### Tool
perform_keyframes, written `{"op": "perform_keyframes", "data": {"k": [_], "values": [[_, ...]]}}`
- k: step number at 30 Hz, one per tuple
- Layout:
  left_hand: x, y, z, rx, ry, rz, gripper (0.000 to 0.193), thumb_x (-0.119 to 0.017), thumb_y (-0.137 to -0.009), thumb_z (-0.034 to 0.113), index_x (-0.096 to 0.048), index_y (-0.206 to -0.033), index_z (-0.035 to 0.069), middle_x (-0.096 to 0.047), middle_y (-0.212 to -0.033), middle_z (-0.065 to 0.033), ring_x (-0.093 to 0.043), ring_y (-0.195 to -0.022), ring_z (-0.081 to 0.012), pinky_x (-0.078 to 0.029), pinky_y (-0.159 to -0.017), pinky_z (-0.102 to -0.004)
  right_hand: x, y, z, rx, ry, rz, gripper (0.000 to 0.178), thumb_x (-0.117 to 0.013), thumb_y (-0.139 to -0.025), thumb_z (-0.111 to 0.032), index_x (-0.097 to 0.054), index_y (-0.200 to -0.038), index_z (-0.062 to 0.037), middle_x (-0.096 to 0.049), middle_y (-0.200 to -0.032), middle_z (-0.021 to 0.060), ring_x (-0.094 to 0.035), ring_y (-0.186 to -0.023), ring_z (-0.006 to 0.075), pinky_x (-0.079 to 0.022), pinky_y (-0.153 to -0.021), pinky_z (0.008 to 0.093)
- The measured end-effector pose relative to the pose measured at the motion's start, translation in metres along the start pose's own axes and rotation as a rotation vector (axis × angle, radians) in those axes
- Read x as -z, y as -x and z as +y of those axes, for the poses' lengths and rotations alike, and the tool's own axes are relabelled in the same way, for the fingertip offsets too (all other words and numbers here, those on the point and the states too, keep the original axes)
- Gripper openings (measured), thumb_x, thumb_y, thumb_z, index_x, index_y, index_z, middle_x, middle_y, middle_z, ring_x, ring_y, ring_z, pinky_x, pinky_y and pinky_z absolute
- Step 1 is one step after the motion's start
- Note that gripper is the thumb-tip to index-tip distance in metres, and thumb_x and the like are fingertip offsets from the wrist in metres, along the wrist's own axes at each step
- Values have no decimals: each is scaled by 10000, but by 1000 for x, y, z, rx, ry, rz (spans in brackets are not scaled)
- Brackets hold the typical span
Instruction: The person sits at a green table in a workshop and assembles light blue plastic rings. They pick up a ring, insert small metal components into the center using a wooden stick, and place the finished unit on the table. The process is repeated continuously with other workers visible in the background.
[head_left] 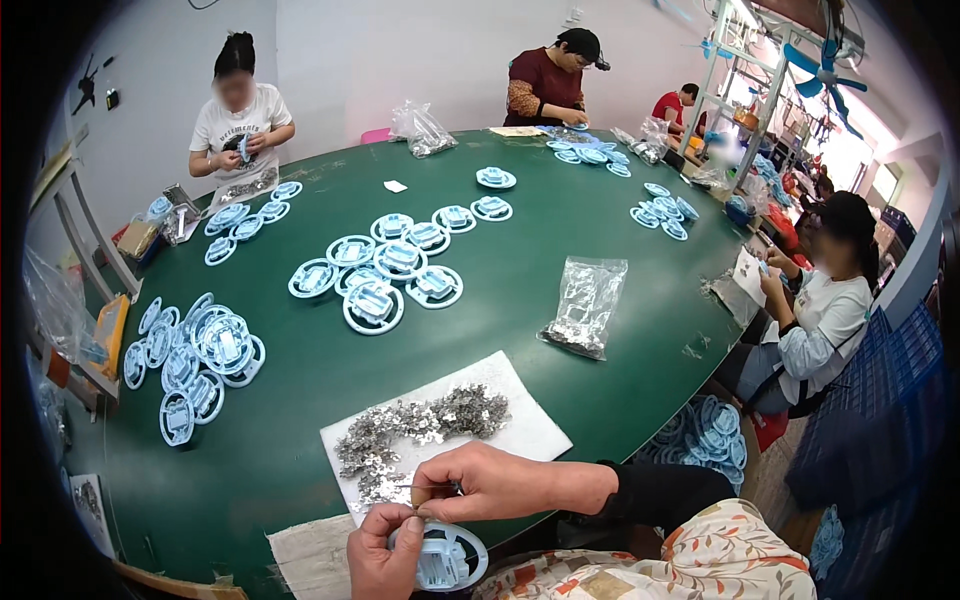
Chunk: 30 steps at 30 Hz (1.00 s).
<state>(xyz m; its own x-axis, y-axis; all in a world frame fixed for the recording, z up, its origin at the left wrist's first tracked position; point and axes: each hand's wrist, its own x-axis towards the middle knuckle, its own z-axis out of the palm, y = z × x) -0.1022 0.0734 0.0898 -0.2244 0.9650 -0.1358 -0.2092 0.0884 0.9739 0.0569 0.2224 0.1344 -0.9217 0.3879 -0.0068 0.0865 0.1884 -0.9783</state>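
Observation:
My left hand [383, 552] grips a light blue round plastic part [450, 557] at the near table edge, thumb on its rim. Just above it, my right hand [490, 483] pinches a thin metal pin-like piece, its tip pointing left toward the part. Directly behind both hands lies a white sheet [530, 425] carrying a heap of small silvery metal pieces [420, 425].
The green round table [560, 270] holds clusters of blue round parts [385, 270] in the middle and more blue parts [195, 360] at left, plus a clear bag of metal pieces [583, 305]. Three people work at the far side and another person sits at right. More blue parts [705, 435] lie on the floor.

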Motion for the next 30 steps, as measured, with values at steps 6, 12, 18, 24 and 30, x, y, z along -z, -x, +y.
{"op": "perform_keyframes", "data": {"k": [6, 12, 18, 24, 30], "values": [[-41, -9, 16, -58, -303, -25, 128, -630, -1006, 138, -654, -1052, 21, -608, -844, 36, -496, -756, -30, -419, -661, -201, 28, 32, 11, -52, -6, 4, 154, -657, -947, -145, -635, -960, 6, -599, -771, 7, -506, -727, 73, -454, -667, 270], [-45, -22, 6, 22, 69, -40, 355, -499, -975, 82, -487, -1314, -24, -582, -1177, -84, -534, -1028, -116, -446, -948, -283, 42, 58, 20, -52, -320, 206, 104, -623, -988, -113, -642, -984, -11, -602, -851, -41, -510, -779, 43, -450, -696, 236], [-65, -20, -3, 172, 106, -32, 413, -537, -973, 36, -448, -1373, -19, -564, -1168, -52, -515, -1083, -98, -442, -974, -270, 41, 101, 28, -50, -180, 430, 111, -668, -966, -93, -657, -985, 16, -608, -866, -29, -501, -754, 30, -431, -674, 202], [-75, -22, -22, 114, 120, -112, 449, -587, -1010, 101, -438, -1419, -8, -588, -1186, -50, -558, -1054, -71, -484, -913, -238, 29, 101, 33, 19, 97, 427, 71, -698, -927, -59, -668, -935, 5, -600, -828, -1, -482, -676, 48, -411, -607, 218], [-72, -35, -34, 126, 107, -130, 419, -549, -1045, 148, -469, -1427, -4, -648, -1122, -41, -599, -945, -59, -520, -839, -235, 25, 88, 49, 129, 322, 452, 76, -704, -896, -36, -655, -929, 12, -636, -829, 78, -599, -677, 144, -471, -593, 282]]}}
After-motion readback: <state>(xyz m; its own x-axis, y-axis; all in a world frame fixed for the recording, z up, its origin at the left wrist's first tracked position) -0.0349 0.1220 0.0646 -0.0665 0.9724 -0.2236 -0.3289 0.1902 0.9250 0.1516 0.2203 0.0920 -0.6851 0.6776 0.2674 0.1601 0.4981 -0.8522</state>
